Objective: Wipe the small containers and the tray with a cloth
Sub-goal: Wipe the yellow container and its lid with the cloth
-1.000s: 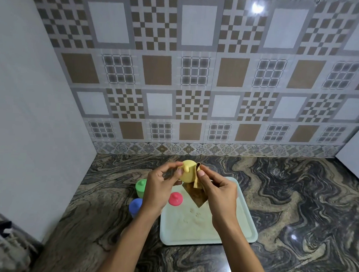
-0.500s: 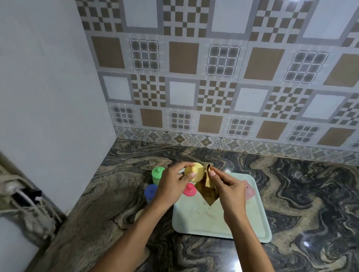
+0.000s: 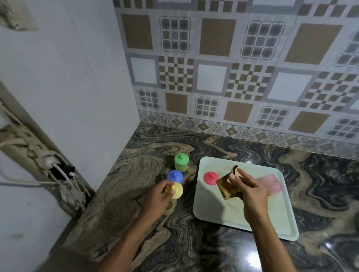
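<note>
Yellow container (image 3: 177, 191) on the counter (image 3: 190, 249), left of the tray (image 3: 273, 222): task judged about half done.
Left hand (image 3: 157, 198) grips its top, near the blue container (image 3: 175, 176) and green container (image 3: 181, 161), both probably wiped. Right hand (image 3: 250, 190) pinches the brown cloth (image 3: 226, 188) above the tray; pink container (image 3: 270, 184), red lid (image 3: 210, 177) and tray probably remain.

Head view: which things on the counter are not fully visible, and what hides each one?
Head view, yellow container: the left hand covers its lower part; what it stands on is unclear.
Head view, blue container: only its lid shows, behind the yellow container.
Head view, pink object: blurred and partly behind the right hand; lid or container, unclear.
Head view, cloth: partly hidden in the right hand's grip.
</note>
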